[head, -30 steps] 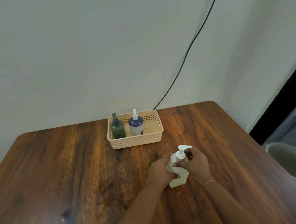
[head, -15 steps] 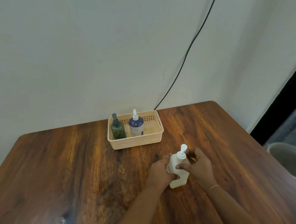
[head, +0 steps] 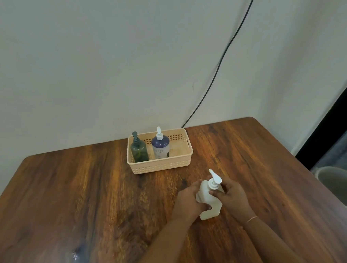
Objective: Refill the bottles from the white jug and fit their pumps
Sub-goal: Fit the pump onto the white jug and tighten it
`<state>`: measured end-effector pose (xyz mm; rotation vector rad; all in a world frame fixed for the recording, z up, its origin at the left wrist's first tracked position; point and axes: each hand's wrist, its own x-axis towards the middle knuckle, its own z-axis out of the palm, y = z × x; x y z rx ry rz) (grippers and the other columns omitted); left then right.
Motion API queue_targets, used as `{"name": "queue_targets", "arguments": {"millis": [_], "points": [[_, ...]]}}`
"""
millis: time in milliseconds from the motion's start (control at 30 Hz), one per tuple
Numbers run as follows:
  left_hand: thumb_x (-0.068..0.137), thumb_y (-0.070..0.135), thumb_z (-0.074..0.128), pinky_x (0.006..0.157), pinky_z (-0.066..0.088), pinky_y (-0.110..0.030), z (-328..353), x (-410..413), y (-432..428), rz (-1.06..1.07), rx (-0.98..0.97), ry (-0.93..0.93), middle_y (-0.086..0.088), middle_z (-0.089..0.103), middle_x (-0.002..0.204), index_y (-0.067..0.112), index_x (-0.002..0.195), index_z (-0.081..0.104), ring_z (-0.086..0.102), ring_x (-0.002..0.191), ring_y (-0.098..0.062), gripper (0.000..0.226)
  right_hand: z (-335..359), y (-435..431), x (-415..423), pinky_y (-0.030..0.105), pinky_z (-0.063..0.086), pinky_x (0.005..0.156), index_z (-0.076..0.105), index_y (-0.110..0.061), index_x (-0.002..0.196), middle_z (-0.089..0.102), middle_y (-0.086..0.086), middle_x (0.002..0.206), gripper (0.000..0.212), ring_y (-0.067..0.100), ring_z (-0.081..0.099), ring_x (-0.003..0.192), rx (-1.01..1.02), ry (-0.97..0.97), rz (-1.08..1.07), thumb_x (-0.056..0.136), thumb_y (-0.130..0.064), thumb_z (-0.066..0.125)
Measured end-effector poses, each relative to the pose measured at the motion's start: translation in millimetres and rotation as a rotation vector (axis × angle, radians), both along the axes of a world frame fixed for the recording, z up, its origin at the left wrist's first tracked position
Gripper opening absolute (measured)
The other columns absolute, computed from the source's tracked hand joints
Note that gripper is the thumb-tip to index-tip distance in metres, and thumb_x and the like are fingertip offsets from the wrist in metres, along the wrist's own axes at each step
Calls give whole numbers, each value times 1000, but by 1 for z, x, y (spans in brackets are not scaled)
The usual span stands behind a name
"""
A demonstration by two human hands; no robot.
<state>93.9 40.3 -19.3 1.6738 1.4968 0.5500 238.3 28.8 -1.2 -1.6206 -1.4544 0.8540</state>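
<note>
A white bottle (head: pixel 209 208) stands upright on the wooden table (head: pixel 91 198), right of centre. My left hand (head: pixel 189 202) grips its body from the left. My right hand (head: pixel 231 197) pinches the collar of its white pump (head: pixel 214 179), whose nozzle points up and to the back left. In the beige basket (head: pixel 160 166) at the back stand a dark green bottle (head: pixel 139 149) with a dark pump and a blue bottle (head: pixel 160 146) with a white pump. No jug is in view.
A black cable (head: pixel 221 62) runs down the wall to the table's back edge. A pale bucket (head: pixel 340 187) stands on the floor beyond the table's right edge. The basket's right half holds nothing.
The pump head has turned: its nozzle pointed right a second ago and now points to the back left. My right hand shifted its hold around the pump's collar. The bottle stayed in place.
</note>
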Motion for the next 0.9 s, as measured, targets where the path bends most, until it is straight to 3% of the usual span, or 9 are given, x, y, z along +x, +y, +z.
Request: {"name": "queue_targets", "arguments": {"millis": [200, 400, 600, 700, 900], "points": [[66, 24, 79, 95, 41, -26, 0, -1, 0, -3, 6, 8, 1, 55, 134, 28, 140, 34, 50, 122, -18, 87, 2, 2, -6, 30, 47, 69, 67, -10, 98, 65, 0, 83, 31, 20, 60, 81, 0, -66, -64, 69, -7, 77], [67, 25, 78, 95, 41, -28, -2, 1, 0, -3, 5, 25, 2, 55, 134, 30, 140, 33, 49, 123, -19, 86, 3, 3, -4, 17, 33, 57, 66, -8, 97, 60, -3, 79, 27, 13, 53, 73, 19, -131, -58, 71, -11, 76], [65, 23, 79, 86, 36, -20, -4, 1, 0, 23, -4, -12, 2, 57, 132, 30, 139, 36, 50, 122, -18, 86, 2, 3, -5, 28, 42, 67, 66, -9, 97, 66, 4, 86, 28, 21, 59, 80, 2, -114, -64, 72, -13, 76], [65, 23, 80, 88, 39, -22, -3, 2, -1, 25, -8, -10, 2, 57, 132, 30, 139, 36, 51, 121, -18, 86, 2, 2, -4, 31, 46, 71, 66, -10, 100, 66, 4, 88, 29, 21, 59, 83, 4, -123, -60, 73, -13, 75], [66, 22, 79, 96, 41, -27, 0, 1, 0, 8, -5, 5, 2, 54, 136, 29, 140, 34, 48, 125, -18, 87, 3, 2, -1, 25, 43, 68, 65, -12, 107, 67, 1, 93, 38, 17, 59, 84, -13, -111, -35, 72, -16, 76]]}}
